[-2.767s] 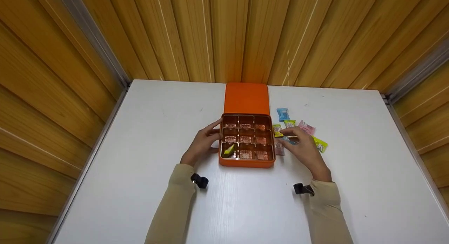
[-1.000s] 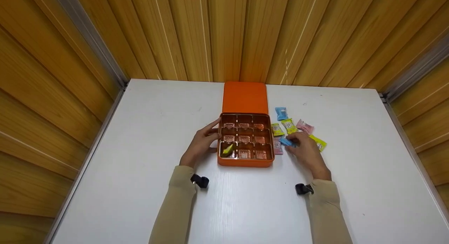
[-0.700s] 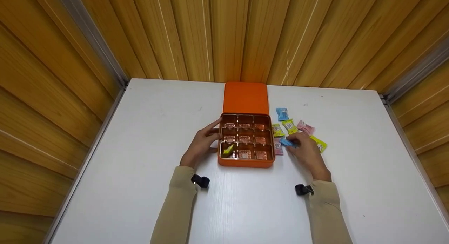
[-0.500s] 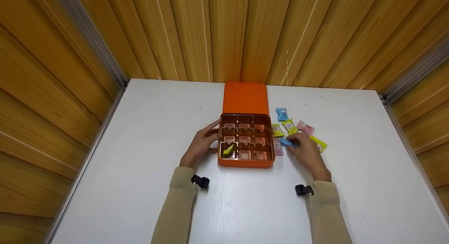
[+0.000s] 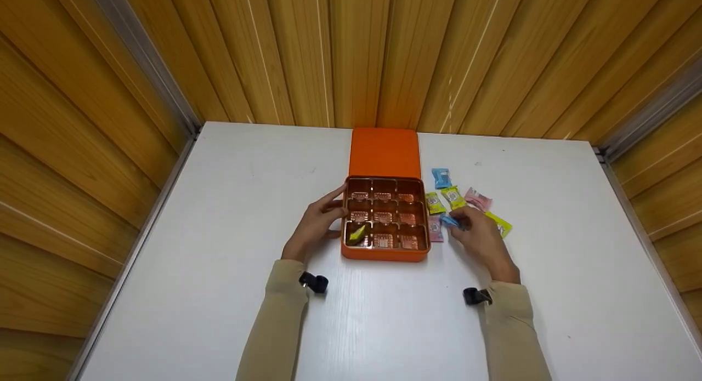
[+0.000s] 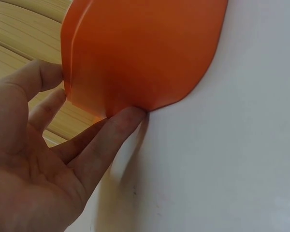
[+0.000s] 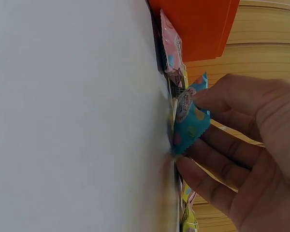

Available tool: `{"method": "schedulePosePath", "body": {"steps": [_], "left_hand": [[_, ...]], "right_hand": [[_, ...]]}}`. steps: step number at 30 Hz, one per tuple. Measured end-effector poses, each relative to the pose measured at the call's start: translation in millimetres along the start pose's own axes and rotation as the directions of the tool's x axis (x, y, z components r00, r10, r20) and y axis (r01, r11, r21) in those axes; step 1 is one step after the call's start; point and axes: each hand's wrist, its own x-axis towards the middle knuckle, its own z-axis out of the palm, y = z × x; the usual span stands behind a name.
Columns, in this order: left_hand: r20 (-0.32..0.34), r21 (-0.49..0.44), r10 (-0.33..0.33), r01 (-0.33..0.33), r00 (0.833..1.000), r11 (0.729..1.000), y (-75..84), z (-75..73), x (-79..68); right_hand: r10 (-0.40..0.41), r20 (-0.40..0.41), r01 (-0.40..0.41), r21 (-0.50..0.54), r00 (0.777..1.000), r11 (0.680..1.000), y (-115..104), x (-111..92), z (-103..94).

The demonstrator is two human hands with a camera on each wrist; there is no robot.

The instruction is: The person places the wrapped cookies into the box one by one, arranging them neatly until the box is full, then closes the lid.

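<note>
On the white table stands an orange box with a brown divided tray; a green-yellow wrapped candy lies in its near left compartment. My left hand rests against the box's left side, its fingertips touching the wall in the left wrist view. To the right of the box, my right hand pinches a blue wrapped candy between thumb and fingers, just above the table. A pink candy lies beside the box there. Part of the blue candy is hidden by the thumb.
The box's orange lid lies flat behind it. Around the right hand are several wrapped candies: another blue candy, a yellow candy, a pink candy and a yellow-green candy. A wooden-panelled wall rises behind the table.
From beside the near yellow candies, my right hand has moved a little toward me and now holds the blue candy, tilting it slightly. The left hand and box have stayed put.
</note>
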Motion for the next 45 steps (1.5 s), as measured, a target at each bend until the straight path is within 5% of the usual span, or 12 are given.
{"method": "schedulePosePath", "body": {"steps": [21,45], "left_hand": [[0.014,-0.012,0.022,-0.022,1.0,1.0,-1.3,-0.7,-0.4],[0.018,-0.029,0.009,-0.008,1.0,1.0,-2.5,-0.2,0.3]], "right_hand": [[-0.059,-0.038,0.058,-0.026,0.997,0.998,1.5,-1.9,-0.3],[-0.032,-0.032,0.033,0.018,0.999,0.999,1.6,-0.4,-0.3]]}}
